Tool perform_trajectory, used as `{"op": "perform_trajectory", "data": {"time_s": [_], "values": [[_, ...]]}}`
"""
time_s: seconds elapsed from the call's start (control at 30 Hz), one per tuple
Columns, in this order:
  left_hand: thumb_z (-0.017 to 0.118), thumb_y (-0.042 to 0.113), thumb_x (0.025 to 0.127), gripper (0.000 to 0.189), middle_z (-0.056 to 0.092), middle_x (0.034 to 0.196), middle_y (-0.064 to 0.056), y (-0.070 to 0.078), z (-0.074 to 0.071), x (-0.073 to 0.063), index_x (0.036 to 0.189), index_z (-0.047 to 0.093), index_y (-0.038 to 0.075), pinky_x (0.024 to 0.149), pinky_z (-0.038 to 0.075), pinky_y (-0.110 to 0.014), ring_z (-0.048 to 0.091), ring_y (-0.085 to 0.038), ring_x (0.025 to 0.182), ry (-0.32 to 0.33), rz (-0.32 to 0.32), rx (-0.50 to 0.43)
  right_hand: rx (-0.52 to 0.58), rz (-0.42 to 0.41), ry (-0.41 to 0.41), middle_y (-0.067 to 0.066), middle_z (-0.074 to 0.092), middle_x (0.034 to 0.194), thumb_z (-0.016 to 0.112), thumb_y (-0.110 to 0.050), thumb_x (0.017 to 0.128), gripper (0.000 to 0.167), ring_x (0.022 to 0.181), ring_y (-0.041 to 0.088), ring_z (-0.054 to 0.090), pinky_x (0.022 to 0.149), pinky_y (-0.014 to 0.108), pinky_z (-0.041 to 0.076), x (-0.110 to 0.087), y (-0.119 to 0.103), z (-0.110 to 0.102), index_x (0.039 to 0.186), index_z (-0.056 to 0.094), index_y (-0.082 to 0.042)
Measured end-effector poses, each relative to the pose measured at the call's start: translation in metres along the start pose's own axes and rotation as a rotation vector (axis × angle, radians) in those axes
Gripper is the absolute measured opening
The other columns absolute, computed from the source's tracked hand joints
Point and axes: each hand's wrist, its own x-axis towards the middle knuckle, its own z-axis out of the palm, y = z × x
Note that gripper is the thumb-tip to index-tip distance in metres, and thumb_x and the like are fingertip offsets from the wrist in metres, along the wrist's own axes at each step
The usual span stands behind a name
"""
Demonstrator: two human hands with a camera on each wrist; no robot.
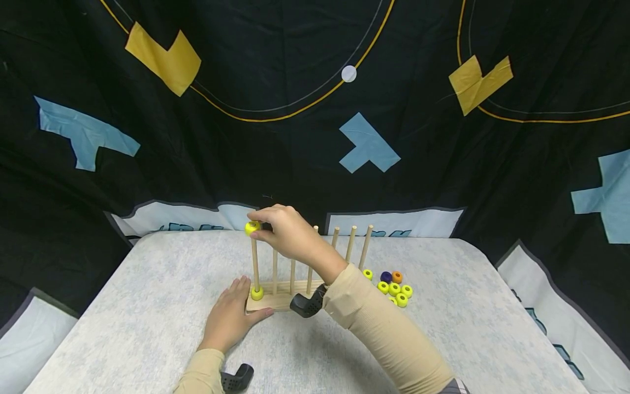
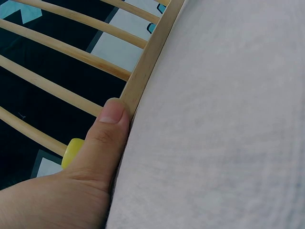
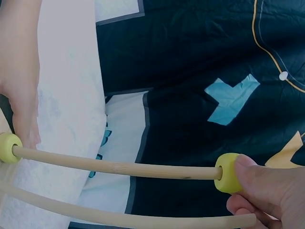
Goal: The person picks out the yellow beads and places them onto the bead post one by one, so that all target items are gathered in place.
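Note:
My right hand (image 1: 290,231) pinches a yellow bead (image 3: 228,172) between thumb and fingers at the top of the leftmost wooden peg (image 3: 119,167). In the right wrist view the peg's tip meets the bead's hole. A second yellow bead (image 1: 257,293) sits at the foot of that same peg, on the wooden base (image 1: 280,301). My left hand (image 1: 228,313) rests around the base's left end, its thumb (image 2: 107,129) along the front edge and the fingers behind. Several other pegs (image 1: 351,243) rise from the base; those seen carry no beads.
Right of the rack lie several loose yellow beads (image 1: 395,289), a dark purple bead (image 1: 386,277) and an orange bead (image 1: 397,277). My right forearm (image 1: 384,328) crosses in front of the rack and hides part of it. A black curtain (image 1: 275,158) hangs behind the pale table (image 1: 147,306).

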Motion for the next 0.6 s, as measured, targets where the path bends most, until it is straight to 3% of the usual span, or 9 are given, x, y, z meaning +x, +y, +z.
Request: {"op": "perform_trajectory", "data": {"time_s": [0.37,0.6], "values": [[0.064,0.074,0.078,0.110,0.035,0.158,-0.022,0.000,0.000,-0.001,0.150,0.036,-0.004,0.124,0.023,-0.056,0.029,-0.041,0.148,0.017,0.018,-0.008,0.009,-0.008,0.006,0.002,0.067,0.133,0.069,-0.020,0.094,0.040,0.128,0.015,0.059,0.107,0.023,0.049,-0.003,0.002,-0.002,0.132,0.064,-0.010],[0.065,0.074,0.078,0.108,0.036,0.157,-0.022,0.000,0.000,-0.001,0.150,0.038,-0.003,0.123,0.023,-0.057,0.030,-0.042,0.148,0.026,0.026,-0.010,0.030,-0.029,0.033,0.002,0.066,0.134,0.068,-0.022,0.095,0.040,0.125,0.015,0.061,0.098,0.019,0.054,-0.012,0.003,-0.011,0.133,0.063,-0.010]]}}
